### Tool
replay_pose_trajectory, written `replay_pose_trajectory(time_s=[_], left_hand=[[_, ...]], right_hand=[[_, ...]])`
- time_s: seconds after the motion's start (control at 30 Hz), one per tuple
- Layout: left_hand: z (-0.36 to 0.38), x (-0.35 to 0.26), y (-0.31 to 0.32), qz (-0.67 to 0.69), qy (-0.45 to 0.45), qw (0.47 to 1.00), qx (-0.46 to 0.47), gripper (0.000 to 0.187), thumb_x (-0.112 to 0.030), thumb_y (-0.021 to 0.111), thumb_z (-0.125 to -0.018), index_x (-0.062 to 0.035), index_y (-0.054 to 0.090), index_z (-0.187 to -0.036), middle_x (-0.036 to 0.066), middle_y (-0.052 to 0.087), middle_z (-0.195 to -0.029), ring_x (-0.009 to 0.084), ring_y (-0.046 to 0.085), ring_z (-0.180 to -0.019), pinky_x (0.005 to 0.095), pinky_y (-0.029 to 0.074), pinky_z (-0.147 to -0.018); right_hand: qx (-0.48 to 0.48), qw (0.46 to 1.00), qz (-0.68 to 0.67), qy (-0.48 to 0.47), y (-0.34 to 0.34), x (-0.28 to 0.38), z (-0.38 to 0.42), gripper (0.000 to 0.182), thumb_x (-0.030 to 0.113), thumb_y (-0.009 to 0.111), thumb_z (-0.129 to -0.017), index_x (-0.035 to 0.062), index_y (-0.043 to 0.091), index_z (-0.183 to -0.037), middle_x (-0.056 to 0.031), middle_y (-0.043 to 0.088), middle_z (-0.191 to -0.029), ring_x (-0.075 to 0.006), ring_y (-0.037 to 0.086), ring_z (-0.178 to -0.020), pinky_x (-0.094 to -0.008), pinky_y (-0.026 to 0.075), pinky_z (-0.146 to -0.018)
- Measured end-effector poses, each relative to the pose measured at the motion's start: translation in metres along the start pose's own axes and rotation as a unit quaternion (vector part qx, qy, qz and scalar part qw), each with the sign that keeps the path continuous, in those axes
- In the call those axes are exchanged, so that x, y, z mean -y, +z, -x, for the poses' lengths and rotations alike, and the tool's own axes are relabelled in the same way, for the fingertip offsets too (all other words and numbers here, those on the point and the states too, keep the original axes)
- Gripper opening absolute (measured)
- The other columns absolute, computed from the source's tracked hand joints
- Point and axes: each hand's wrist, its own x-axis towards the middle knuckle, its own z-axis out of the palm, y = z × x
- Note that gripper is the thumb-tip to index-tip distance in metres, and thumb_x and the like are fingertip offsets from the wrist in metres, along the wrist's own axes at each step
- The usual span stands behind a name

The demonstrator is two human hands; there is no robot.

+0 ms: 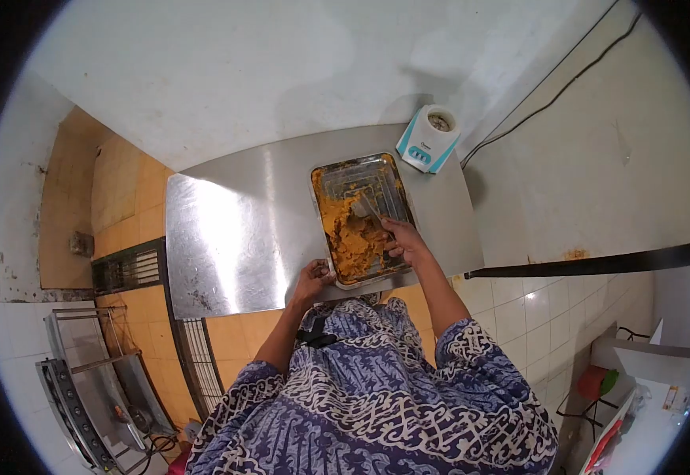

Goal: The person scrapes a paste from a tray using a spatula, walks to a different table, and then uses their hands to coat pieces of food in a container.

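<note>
A rectangular metal tray (399, 170) lies on the steel table, with a soft orange mash (350, 237) spread in it. The mash is thickest on the left and near side, while the far right of the bottom shows only thin smears. My right hand (403, 242) reaches over the tray's right side, closed around the handle of a metal spatula (370, 207). The spatula's end rests in the mash; its exact shape is partly hidden. At the near left corner of the tray, my left hand (315, 280) grips the rim with bent fingers.
A white and turquoise blender base (430, 140) without a jar stands at the table's back right. The steel table (226, 229) borders a pale wall. A black cable (555, 95) runs along the right wall. A metal rack and stove-like appliance (76, 412) stand lower left.
</note>
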Motion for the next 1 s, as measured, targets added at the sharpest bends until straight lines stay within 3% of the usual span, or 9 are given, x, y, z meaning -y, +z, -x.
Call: replay_pose_trajectory(time_s=[0.07,0.17,0.3,0.4,0.53,0.63,0.73,0.93,1.0], left_hand=[[0.000,0.000,0.001,-0.012,0.003,1.000,-0.006,0.026,0.002,0.067,-0.083,0.0001,0.057,-0.106,0.000,0.058,-0.077,0.0120,0.060,-0.073,0.0270,0.052,-0.070],[0.010,-0.007,0.006,-0.035,0.006,0.999,-0.012,0.026,0.002,0.068,-0.083,-0.0002,0.057,-0.106,-0.001,0.058,-0.076,0.0108,0.058,-0.072,0.0258,0.051,-0.070],[0.009,-0.005,0.006,-0.046,0.003,0.999,-0.007,0.026,0.001,0.069,-0.082,-0.0005,0.058,-0.105,-0.001,0.059,-0.077,0.0108,0.059,-0.073,0.0255,0.051,-0.071],[0.016,-0.016,0.011,-0.051,-0.009,0.999,-0.001,0.027,0.000,0.070,-0.081,-0.0005,0.058,-0.105,-0.001,0.059,-0.077,0.0111,0.059,-0.074,0.0258,0.050,-0.071],[0.015,-0.016,0.013,-0.030,-0.007,1.000,0.002,0.028,0.000,0.070,-0.081,-0.0007,0.059,-0.107,-0.002,0.056,-0.077,0.0110,0.058,-0.074,0.0255,0.049,-0.070],[0.012,-0.009,0.010,-0.009,-0.008,1.000,0.009,0.029,-0.001,0.070,-0.081,-0.0014,0.059,-0.107,-0.002,0.055,-0.079,0.0113,0.057,-0.075,0.0255,0.049,-0.070],[0.012,-0.010,0.008,-0.040,-0.007,0.999,0.018,0.029,-0.003,0.072,-0.080,-0.0026,0.059,-0.106,-0.002,0.055,-0.081,0.0117,0.057,-0.076,0.0264,0.049,-0.071],[0.008,-0.009,0.002,-0.078,-0.005,0.996,0.036,0.027,-0.005,0.071,-0.081,-0.0043,0.059,-0.104,-0.002,0.055,-0.081,0.0115,0.055,-0.079,0.0261,0.047,-0.074],[0.007,-0.006,-0.002,-0.084,0.009,0.995,0.049,0.028,-0.007,0.070,-0.083,-0.0046,0.057,-0.108,-0.002,0.057,-0.087,0.0112,0.055,-0.081,0.0266,0.047,-0.074]], right_hand=[[0.010,0.999,-0.029,-0.018,-0.001,-0.004,0.006,0.042,0.030,0.056,-0.097,0.0033,0.058,-0.129,-0.0005,0.046,-0.060,-0.0102,0.042,-0.049,-0.0313,0.038,-0.045],[-0.026,0.969,0.200,-0.139,0.008,-0.017,0.036,0.040,0.030,0.057,-0.097,0.0058,0.059,-0.128,-0.0004,0.049,-0.063,-0.0109,0.042,-0.050,-0.0326,0.042,-0.048],[-0.070,0.882,0.332,-0.328,0.015,-0.058,0.052,0.032,0.029,0.062,-0.093,0.0115,0.066,-0.120,-0.0154,0.071,-0.097,-0.0221,0.066,-0.078,-0.0373,0.051,-0.072],[-0.029,0.847,0.344,-0.403,0.030,-0.077,0.064,0.033,0.027,0.063,-0.092,0.0097,0.065,-0.120,-0.0168,0.070,-0.096,-0.0241,0.065,-0.075,-0.0375,0.051,-0.074],[0.018,0.884,0.373,-0.280,0.045,-0.063,0.084,0.033,0.024,0.063,-0.091,0.0083,0.064,-0.120,-0.0197,0.069,-0.098,-0.0313,0.067,-0.084,-0.0383,0.050,-0.075],[0.007,0.834,0.434,-0.340,0.048,-0.071,0.071,0.033,0.025,0.062,-0.091,0.0082,0.065,-0.119,-0.0204,0.069,-0.097,-0.0326,0.067,-0.085,-0.0389,0.049,-0.075],[0.008,0.856,0.380,-0.350,0.053,-0.069,0.058,0.033,0.026,0.063,-0.090,0.0082,0.065,-0.118,-0.0216,0.069,-0.094,-0.0322,0.066,-0.081,-0.0401,0.049,-0.076],[0.007,0.885,0.413,-0.216,0.063,-0.044,0.045,0.033,0.027,0.062,-0.091,0.0089,0.066,-0.118,-0.0210,0.069,-0.091,-0.0289,0.067,-0.077,-0.0396,0.050,-0.072],[-0.020,0.850,0.435,-0.298,0.058,-0.054,0.018,0.033,0.029,0.063,-0.090,0.0096,0.067,-0.117,-0.0191,0.070,-0.086,-0.0269,0.067,-0.071,-0.0392,0.050,-0.067]])
